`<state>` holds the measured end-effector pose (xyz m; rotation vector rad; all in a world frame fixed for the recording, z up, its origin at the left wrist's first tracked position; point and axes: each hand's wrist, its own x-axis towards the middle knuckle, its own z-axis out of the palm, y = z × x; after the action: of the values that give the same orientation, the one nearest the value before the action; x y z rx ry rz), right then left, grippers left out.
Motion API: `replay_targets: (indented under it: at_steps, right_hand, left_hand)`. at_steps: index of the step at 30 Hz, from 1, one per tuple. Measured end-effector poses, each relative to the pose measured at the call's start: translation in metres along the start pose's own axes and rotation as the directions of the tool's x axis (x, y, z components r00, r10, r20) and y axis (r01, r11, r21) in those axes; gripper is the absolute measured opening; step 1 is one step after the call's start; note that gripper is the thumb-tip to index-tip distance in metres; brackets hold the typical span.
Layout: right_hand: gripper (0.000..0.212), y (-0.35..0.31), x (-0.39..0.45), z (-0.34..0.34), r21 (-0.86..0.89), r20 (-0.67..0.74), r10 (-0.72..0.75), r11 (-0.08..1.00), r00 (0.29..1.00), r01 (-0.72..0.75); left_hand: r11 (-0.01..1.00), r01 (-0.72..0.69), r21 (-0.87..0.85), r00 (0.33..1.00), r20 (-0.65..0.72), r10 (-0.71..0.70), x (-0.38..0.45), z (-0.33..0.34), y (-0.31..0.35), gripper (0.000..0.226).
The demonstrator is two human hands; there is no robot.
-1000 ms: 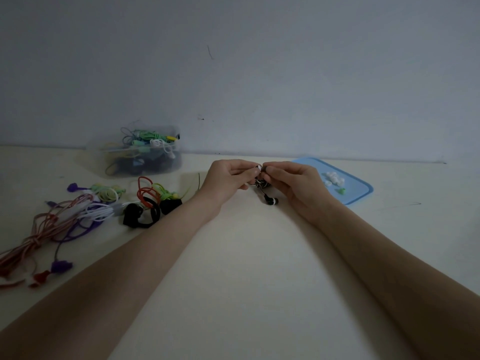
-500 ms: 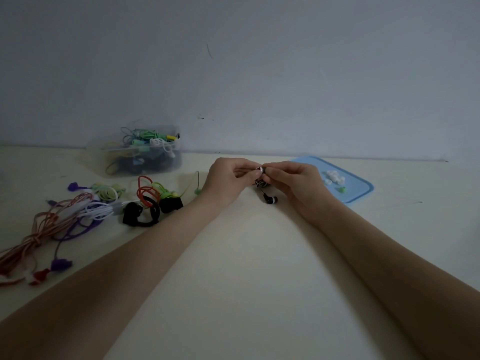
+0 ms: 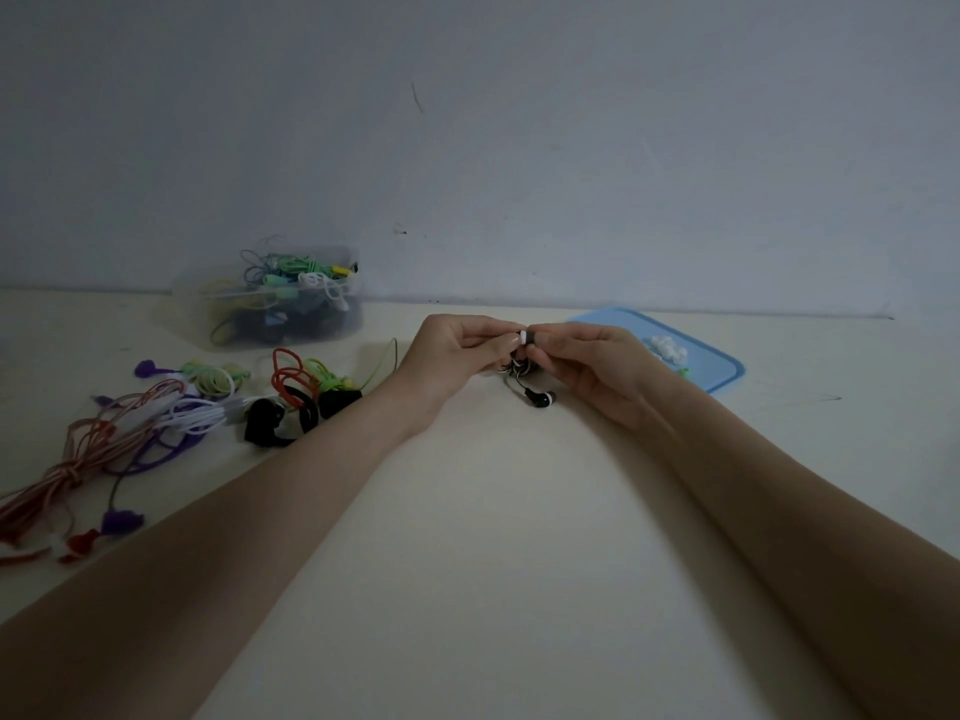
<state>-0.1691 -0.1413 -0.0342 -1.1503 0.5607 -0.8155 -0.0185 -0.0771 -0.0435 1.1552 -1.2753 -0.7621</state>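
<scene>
Earbud (image 3: 525, 337) pinched between left hand (image 3: 457, 356) and right hand (image 3: 597, 367): we push straight along its axis, never twisting.

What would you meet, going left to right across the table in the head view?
Knotted red cable → clear box → left hand → held earbud → right hand → blue tray.

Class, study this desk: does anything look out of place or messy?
Yes. Left of the left hand, coloured earphone cables lie tangled loose on the table, outside the clear tub behind them, which holds more.
</scene>
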Motion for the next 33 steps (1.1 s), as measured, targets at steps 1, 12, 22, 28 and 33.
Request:
replay_targets:
  at_steps: [1,12,22,28,33]
  right_hand:
    - [0.013,0.000,0.000,-0.001,0.005,0.001,0.005,1.000,1.000,-0.005]
    - [0.009,0.002,0.002,0.003,-0.065,-0.024,-0.041,0.997,0.999,0.039]
    - [0.011,0.011,0.002,0.010,-0.169,-0.197,-0.218,0.968,0.956,0.186]
    - [0.016,0.011,0.001,0.011,-0.377,-0.121,-0.296,0.897,0.947,0.232]
    - [0.010,-0.010,0.001,0.011,-0.720,-0.060,-0.491,0.624,0.869,0.303]
  left_hand:
    - [1.000,0.009,-0.011,1.000,0.003,-0.009,0.000,0.000,-0.001,0.016]
    - [0.997,0.060,-0.046,0.997,0.045,-0.058,0.004,-0.006,-0.006,0.015]
    - [0.992,0.106,-0.068,0.992,-0.067,-0.111,0.007,-0.004,-0.007,0.017]
    - [0.995,0.102,-0.013,0.993,-0.061,-0.102,0.003,0.000,-0.001,0.009]
    - [0.971,0.012,0.239,0.995,-0.095,0.012,-0.002,0.001,0.003,0.006]
